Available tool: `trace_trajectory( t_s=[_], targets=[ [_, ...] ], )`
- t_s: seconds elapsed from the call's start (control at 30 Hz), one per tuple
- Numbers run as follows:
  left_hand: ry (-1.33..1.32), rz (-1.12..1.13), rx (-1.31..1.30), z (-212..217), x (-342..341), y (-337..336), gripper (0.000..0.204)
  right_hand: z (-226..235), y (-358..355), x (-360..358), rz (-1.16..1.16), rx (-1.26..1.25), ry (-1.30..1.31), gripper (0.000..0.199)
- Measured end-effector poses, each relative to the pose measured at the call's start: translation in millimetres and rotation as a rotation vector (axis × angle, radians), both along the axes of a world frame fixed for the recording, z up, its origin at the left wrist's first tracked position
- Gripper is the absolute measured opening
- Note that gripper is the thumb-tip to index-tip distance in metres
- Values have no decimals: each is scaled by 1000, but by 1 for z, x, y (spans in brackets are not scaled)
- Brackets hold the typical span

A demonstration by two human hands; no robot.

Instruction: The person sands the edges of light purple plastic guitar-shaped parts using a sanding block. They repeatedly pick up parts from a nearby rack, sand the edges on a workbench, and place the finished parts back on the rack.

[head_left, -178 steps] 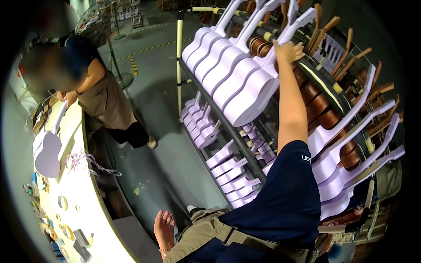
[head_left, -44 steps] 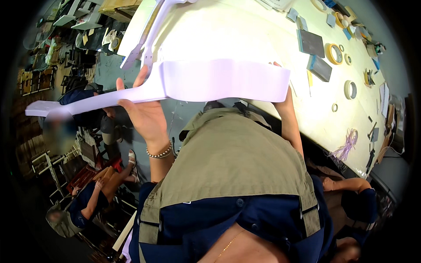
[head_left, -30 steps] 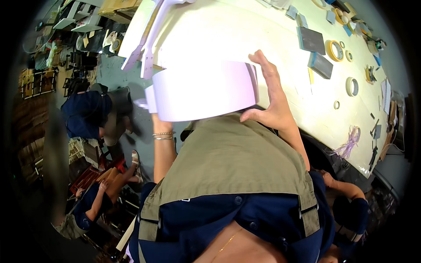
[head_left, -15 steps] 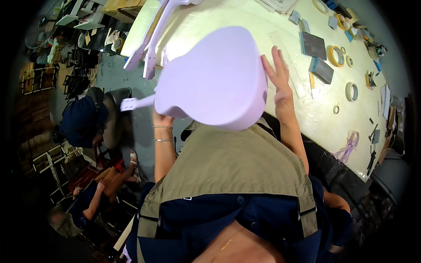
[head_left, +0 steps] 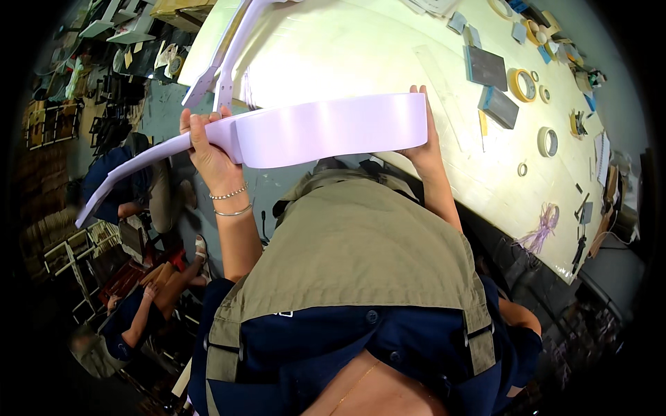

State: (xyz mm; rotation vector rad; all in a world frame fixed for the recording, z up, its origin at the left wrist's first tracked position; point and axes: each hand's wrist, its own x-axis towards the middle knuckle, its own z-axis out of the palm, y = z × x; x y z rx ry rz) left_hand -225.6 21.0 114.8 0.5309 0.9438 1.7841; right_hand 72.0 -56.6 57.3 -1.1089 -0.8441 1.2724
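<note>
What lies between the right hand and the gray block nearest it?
In the head view, a clear ruler-like strip and a slim, partly yellow item lie between the right hand and that gray block.

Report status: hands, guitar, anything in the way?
Left hand around the neck of the lilac guitar; right hand at the tail end. Guitar held side-on to the camera. Possible obstacle: two other lilac headstocks near left hand, contact unclear.
</note>
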Motion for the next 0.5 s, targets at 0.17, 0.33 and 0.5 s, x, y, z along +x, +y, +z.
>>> trace_trajectory(
  t_s=[0.17,0.33,0.5],
  targets=[
    [303,-128,103,23,23,-1,53,28,-3,10,-58,12,-651,109],
    [603,-472,359,49,57,3,60,47,-2,10,-104,143,-1268,103],
    [619,-629,502,68,96,9,58,71,0,-10,-88,207,-1119,108]
  ],
)
